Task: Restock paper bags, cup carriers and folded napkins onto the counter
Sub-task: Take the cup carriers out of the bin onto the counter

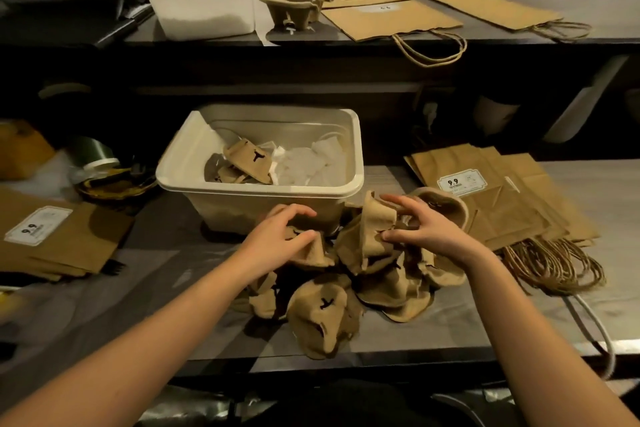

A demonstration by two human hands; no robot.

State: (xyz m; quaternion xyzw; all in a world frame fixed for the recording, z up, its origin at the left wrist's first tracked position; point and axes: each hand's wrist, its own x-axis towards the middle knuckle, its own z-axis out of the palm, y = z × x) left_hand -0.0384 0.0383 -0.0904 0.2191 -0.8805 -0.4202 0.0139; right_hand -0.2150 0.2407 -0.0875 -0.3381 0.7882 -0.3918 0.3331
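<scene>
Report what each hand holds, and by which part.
Right hand pinches a cup carrier by its upper edge. Left hand lies curled over another carrier; whether it grips cannot be told.

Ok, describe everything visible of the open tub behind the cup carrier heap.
The open tub is a cream, plastic-looking rectangular bin with rounded corners and a broad rolled rim, lidless. It stands upright on the dark work surface, right behind the heap of cup carriers. Inside lie a few brown pulp carriers at the left and crumpled white paper at the right. The left hand, curled over a carrier from the heap, is just before its near wall; contact cannot be told.
</scene>
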